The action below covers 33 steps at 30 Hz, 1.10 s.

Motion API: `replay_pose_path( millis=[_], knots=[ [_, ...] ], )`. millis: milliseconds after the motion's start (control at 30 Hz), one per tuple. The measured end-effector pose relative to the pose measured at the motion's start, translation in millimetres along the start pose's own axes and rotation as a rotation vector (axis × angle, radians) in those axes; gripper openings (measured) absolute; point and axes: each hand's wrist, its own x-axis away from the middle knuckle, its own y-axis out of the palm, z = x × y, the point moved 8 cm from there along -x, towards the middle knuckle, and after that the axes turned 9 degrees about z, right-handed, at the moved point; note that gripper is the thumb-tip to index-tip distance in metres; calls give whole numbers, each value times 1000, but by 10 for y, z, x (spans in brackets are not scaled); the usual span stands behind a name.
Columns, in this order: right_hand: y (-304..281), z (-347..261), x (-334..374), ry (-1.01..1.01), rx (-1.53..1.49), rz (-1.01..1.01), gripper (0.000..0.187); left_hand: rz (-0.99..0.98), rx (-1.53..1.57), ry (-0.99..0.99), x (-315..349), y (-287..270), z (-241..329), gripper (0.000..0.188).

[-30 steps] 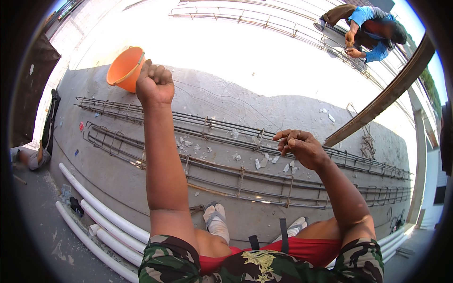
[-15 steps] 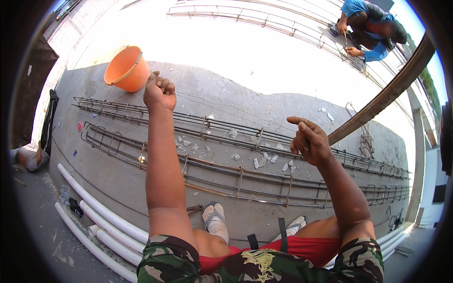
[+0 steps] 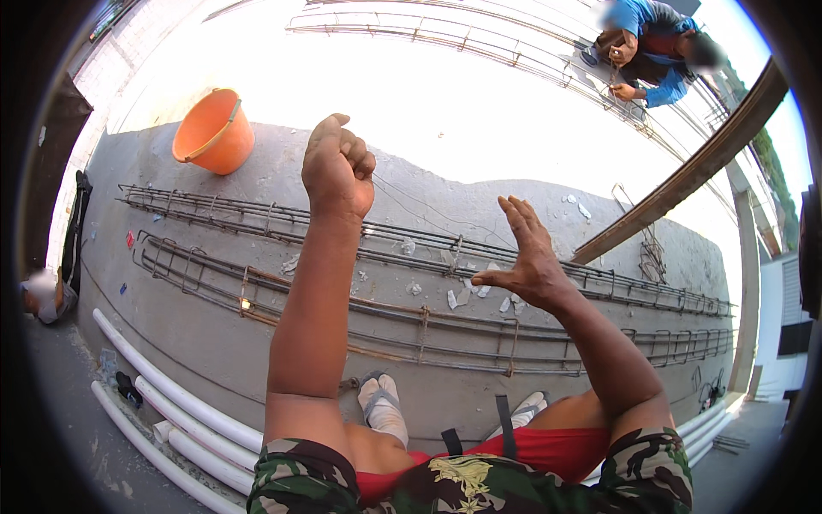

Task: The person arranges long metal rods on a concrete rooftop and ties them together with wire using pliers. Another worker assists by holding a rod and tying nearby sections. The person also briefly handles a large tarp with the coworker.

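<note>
My left hand is raised over the far rebar cage, its fingers curled closed. A thin wire shows from the side of this fist and runs right, down toward the cage; what lies inside the fingers is hidden. My right hand hovers over the same far rebar cage, thumb and fingers spread apart, with nothing visible in it. A second rebar cage, partly rusty, lies nearer to my feet, crossed by my left forearm.
An orange bucket stands at the far left. White pipes lie at lower left. Broken chips litter the floor between the cages. A brown beam slants in at right. One person crouches far right; another is far left.
My left hand has moved right, away from the bucket. My right hand has shifted slightly left, and its bent fingers have spread. The view has shifted slightly.
</note>
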Motion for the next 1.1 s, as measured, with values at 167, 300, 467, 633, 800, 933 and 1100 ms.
replay_pose_path(
  millis=[167, 300, 467, 633, 800, 933, 1100],
  knots=[
    [422, 100, 91, 290, -622, -302, 57, -106, 9, -31, 301, 373, -229, 19],
    [52, 308, -91, 331, -852, -71, 29, -92, -23, -5, 162, 198, -230, 18],
    [155, -418, 263, -331, -385, -440, 23, -142, -85, -70, 307, 276, -452, 18],
    [-732, 162, -140, 253, -811, 217, 28, -307, -41, -143, 432, 301, -506, 17],
    [25, 40, 297, -75, -216, -547, 30, -513, 11, -276, 785, 646, -707, 20],
    [-697, -182, 97, 43, -1026, -426, 28, -478, -22, -228, 706, 499, -598, 20],
    [-41, 559, 144, 195, -89, -228, 34, -648, 48, -300, 1002, 810, -658, 20]
  ],
)
